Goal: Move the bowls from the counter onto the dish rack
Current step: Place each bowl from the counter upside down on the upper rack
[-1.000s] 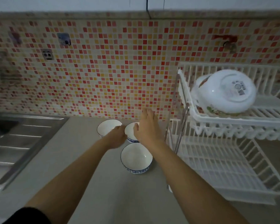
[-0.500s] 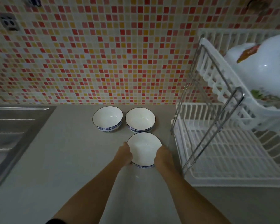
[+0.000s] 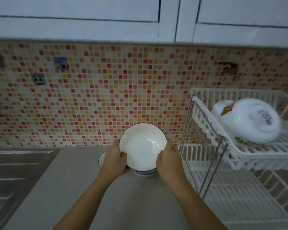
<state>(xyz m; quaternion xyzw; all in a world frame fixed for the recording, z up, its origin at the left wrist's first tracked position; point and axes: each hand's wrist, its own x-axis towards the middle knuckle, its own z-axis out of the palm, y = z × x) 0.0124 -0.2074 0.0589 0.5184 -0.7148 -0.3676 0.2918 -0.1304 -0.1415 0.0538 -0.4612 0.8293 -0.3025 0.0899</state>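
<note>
Bowl [image 3: 142, 146], white, dark-rimmed: centre of frame, lifted clear of the bench [image 3: 76, 188], clamped by its rim between my left hand [image 3: 115, 161] and right hand [image 3: 168, 161]. Step, as I judge it: first carry, pickup done. Two more bowls sit low behind it, mostly hidden. Next move calls for a rightward swing to the dish rack [image 3: 239, 155]. Upper tier holds a large white pot [image 3: 249, 123]; lower tier lies bare. Hazard: metal upright at the rack's near left edge. Open room: bench below, wide.

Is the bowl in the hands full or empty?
Empty. The held bowl tilts toward the camera, showing only a clean white inside, between left hand and right hand.
</note>
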